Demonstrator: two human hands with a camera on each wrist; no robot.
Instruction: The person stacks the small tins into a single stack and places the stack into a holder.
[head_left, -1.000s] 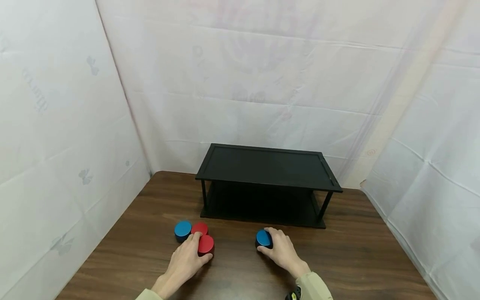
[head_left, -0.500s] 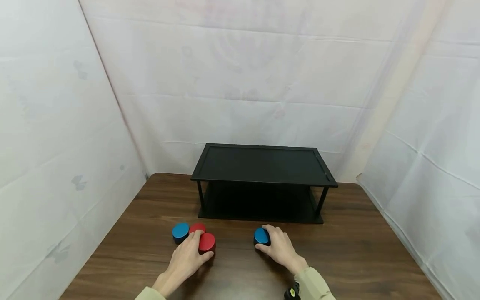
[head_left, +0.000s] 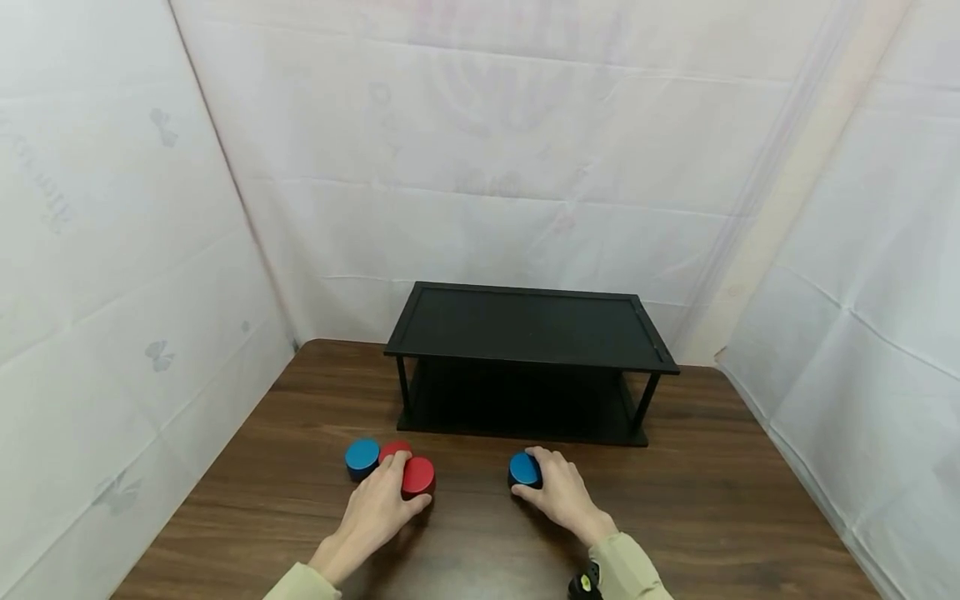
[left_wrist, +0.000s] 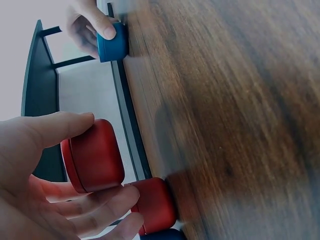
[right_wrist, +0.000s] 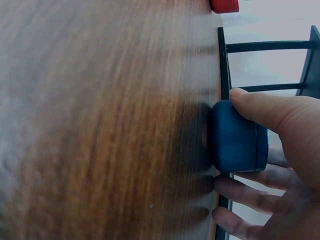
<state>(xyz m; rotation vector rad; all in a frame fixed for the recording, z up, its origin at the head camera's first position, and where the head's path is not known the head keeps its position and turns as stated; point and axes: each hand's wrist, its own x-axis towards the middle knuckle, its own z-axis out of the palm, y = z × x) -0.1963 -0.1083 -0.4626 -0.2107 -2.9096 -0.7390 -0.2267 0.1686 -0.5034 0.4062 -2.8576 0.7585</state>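
My left hand [head_left: 378, 508] pinches a round red tin [head_left: 418, 476] between thumb and fingers. In the left wrist view that red tin [left_wrist: 95, 157] is off the table, apart from its shadow. Just behind it, a second red tin [head_left: 395, 450] stands on the table, partly hidden by my fingers, and a blue tin [head_left: 362, 456] stands beside that one. My right hand [head_left: 561, 496] grips another blue tin [head_left: 524, 469], thumb on the near side and fingers on the far side. The right wrist view shows this blue tin [right_wrist: 237, 137] at the table surface; whether it touches is unclear.
A black two-level rack [head_left: 532, 325] stands behind the tins, its lower shelf [head_left: 517, 408] facing me. The brown wooden table [head_left: 712, 500] extends to both sides. White sheets [head_left: 487, 167] hang behind and at left and right.
My left hand has moved the red tin a little to the right, away from the other two tins. My right hand stays on its blue tin. The head view has shifted slightly.
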